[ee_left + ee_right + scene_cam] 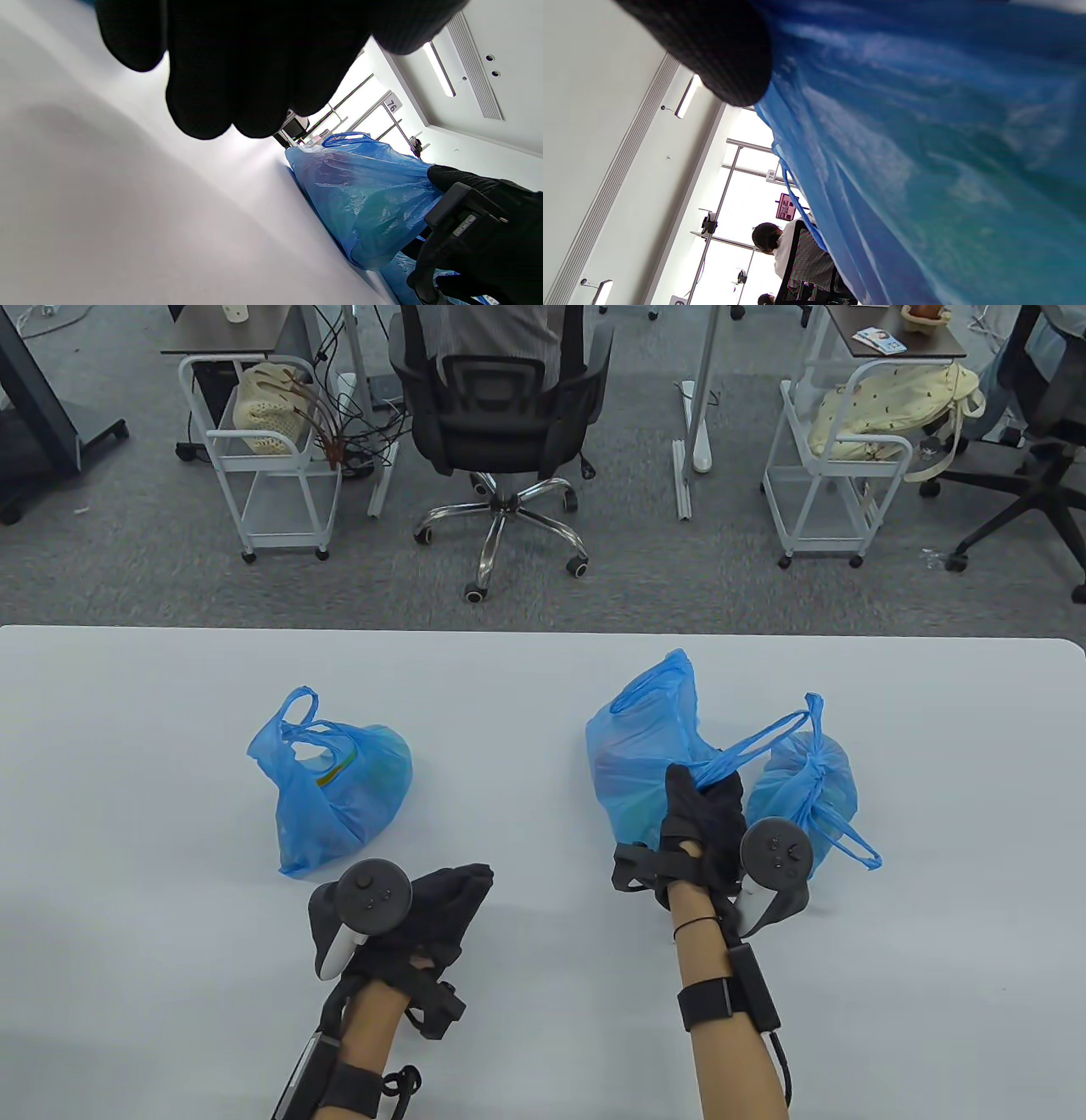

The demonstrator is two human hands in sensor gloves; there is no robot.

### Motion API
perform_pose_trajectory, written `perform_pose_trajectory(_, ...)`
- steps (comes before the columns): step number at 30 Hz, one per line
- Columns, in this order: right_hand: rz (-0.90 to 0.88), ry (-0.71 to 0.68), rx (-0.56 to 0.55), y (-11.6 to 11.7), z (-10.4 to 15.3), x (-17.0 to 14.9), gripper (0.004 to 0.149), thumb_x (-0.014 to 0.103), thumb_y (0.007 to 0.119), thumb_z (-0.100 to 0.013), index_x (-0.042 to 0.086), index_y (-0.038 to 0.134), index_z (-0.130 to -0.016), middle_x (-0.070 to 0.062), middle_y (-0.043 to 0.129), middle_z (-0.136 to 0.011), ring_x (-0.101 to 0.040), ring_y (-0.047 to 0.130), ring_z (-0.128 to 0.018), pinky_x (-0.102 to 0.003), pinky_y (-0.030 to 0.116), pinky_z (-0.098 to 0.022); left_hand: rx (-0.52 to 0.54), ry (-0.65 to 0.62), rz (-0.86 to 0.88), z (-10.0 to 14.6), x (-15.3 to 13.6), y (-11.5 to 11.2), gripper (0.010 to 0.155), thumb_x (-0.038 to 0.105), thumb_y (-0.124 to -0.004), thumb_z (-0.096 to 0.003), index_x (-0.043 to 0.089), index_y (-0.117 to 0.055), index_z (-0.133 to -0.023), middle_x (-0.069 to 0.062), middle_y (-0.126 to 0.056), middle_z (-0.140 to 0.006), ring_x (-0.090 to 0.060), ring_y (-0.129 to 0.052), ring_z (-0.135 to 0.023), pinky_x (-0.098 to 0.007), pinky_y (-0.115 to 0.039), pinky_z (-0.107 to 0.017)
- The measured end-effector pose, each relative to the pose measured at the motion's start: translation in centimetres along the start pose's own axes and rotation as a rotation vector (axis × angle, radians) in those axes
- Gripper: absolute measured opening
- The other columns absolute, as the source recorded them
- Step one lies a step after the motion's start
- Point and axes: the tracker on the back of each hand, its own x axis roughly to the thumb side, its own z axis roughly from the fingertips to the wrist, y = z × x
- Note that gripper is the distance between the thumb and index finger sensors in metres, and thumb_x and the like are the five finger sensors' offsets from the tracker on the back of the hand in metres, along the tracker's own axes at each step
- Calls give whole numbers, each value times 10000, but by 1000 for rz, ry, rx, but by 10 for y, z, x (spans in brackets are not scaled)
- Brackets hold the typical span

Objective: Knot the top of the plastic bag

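My right hand (704, 823) has its fingers pinched around a handle of the middle blue bag (640, 763), bag sitting right under my fingertips. Knotted bag (806, 789) just to its right. Left hand (424, 912) rests loosely curled on the table (127, 814), holding nothing, untied bag (339, 789) just ahead.

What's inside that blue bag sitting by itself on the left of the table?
The left blue bag is still open at the top. Through the opening and the thin plastic something yellow and green shows, but its shape is hidden by the bag, so I cannot tell what it is.
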Motion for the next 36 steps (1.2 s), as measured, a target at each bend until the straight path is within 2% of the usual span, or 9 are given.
perform_pose_trajectory(4,-49,-11,6,-2,-2,-3,525,274,937,-448,76,745,-894,-106,916,-692,-389,902,-691,-688,621,-530,4,-1,-5,1,0,0,560,558,-606,-499,253,-893,-871,-61,-1034,-839,-330,-1026,-727,-602,-698,-650)
perform_pose_trajectory(8,-22,-52,33,-5,-3,-2,420,304,930,-452,153,818,-827,-97,921,-654,-362,917,-647,-666,666,-505,7,-6,-3,2,1,-1,561,556,-608,-499,248,-894,-870,-63,-1035,-837,-332,-1028,-723,-602,-699,-647)
perform_pose_trajectory(13,-57,-58,65,-4,-2,-2,370,315,923,-452,180,816,-780,-96,898,-649,-378,883,-670,-678,643,-511,3,-5,-6,2,1,-1,559,556,-608,-498,251,-894,-869,-63,-1036,-836,-330,-1029,-722,-600,-700,-647)
perform_pose_trajectory(18,-67,-89,142,1,-1,3,374,317,909,-461,153,763,-764,-146,857,-814,-476,816,-811,-674,660,-531,8,-1,-2,3,0,-1,560,554,-609,-499,247,-895,-869,-71,-1036,-836,-332,-1029,-722,-601,-700,-646)
perform_pose_trajectory(23,-73,-148,164,2,2,13,304,316,899,-464,149,776,-686,-147,886,-817,-455,866,-822,-661,690,-554,13,-1,0,3,0,0,560,555,-609,-498,248,-896,-869,-73,-1036,-836,-331,-1028,-723,-602,-700,-645)
perform_pose_trajectory(28,-42,-229,251,-2,4,32,285,320,911,-459,166,785,-663,-103,946,-750,-380,998,-733,-600,793,-533,22,2,2,3,0,2,560,555,-609,-498,249,-893,-872,-64,-1032,-843,-332,-1027,-725,-600,-699,-648)
perform_pose_trajectory(31,-101,-258,315,-4,8,43,277,312,925,-451,169,795,-649,-85,969,-710,-357,1029,-690,-591,810,-517,85,1,-19,4,1,7,540,526,-644,-500,289,-761,-971,-52,-870,-1012,-329,-990,-783,-602,-682,-662)
perform_pose_trajectory(33,-119,-296,382,-5,14,51,275,309,928,-449,168,797,-646,-82,974,-699,-359,1034,-678,-593,810,-514,149,3,-51,6,2,12,588,518,-663,-499,310,-599,-1046,-53,-687,-1120,-330,-903,-872,-605,-640,-690)
perform_pose_trajectory(36,-97,-362,448,-9,22,63,272,313,932,-448,175,801,-641,-66,981,-688,-343,1043,-671,-591,810,-519,230,0,-46,10,0,22,703,523,-688,-495,300,-389,-1091,-59,-474,-1184,-329,-774,-972,-618,-578,-720)
